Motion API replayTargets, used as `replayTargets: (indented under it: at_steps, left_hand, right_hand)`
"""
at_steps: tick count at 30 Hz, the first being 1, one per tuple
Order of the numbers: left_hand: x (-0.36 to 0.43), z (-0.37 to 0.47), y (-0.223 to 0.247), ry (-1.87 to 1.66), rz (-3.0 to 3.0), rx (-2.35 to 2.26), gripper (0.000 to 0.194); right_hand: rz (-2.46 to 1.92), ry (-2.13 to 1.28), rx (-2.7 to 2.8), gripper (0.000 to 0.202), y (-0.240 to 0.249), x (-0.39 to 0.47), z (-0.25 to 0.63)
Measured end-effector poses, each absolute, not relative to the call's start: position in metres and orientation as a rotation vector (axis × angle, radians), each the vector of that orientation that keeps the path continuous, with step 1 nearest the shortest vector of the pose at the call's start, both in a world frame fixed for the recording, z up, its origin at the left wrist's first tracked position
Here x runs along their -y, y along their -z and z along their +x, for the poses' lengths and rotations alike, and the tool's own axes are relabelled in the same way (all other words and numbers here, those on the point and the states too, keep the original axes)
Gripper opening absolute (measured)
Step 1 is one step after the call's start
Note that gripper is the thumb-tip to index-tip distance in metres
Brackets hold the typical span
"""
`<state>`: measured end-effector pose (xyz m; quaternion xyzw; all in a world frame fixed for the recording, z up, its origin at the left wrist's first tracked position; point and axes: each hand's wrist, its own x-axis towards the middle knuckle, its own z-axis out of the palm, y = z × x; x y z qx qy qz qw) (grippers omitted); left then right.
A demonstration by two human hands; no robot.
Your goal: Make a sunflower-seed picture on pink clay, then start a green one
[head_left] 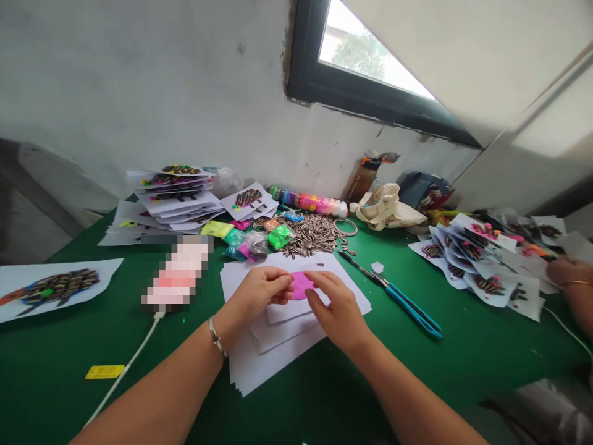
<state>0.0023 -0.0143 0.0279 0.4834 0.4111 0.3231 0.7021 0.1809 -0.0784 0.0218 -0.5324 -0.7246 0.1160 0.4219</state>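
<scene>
Left hand (259, 289) pinches a pink disc (301, 286) at its left edge, centre of the frame, above white sheets (245, 368); the edge grip seems meant to spare its flat face. Right hand (340, 309) curves its fingers around the other side, perhaps to steady it; whether they grasp it, I can't tell. Seeds (312, 233) sit just beyond, apparently for easy reach. The left fingertips hide part of the disc's rim. Pixelation masks an object (180, 272) left of centre, and the right border cuts off another person's arm (579, 296).
</scene>
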Motion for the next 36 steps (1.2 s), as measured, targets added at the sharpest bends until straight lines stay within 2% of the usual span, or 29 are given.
replayTargets:
  at_steps: [6,12,16,23,36]
  left_hand:
    - [0.021,0.003,-0.032,-0.692,1.016,-0.847,0.054]
    - [0.023,0.005,-0.034,-0.595,1.032,-0.799,0.048]
    - [0.023,0.005,-0.036,-0.603,1.082,-0.822,0.046]
    - [0.010,0.000,-0.022,-0.788,1.433,-1.048,0.026]
    - [0.011,-0.005,-0.027,-0.752,2.011,-1.210,0.031]
  right_hand:
    - [-1.226,-0.545,1.682,0.022,-0.017,0.066,0.154]
    - [-1.231,-0.741,1.539,0.012,-0.015,0.066,0.159]
    - [-1.243,-0.588,1.595,0.014,-0.017,0.071,0.169]
    - [-1.422,-0.230,1.862,0.022,0.005,0.086,0.183]
    - [-1.530,0.198,2.071,0.014,0.011,0.082,0.173]
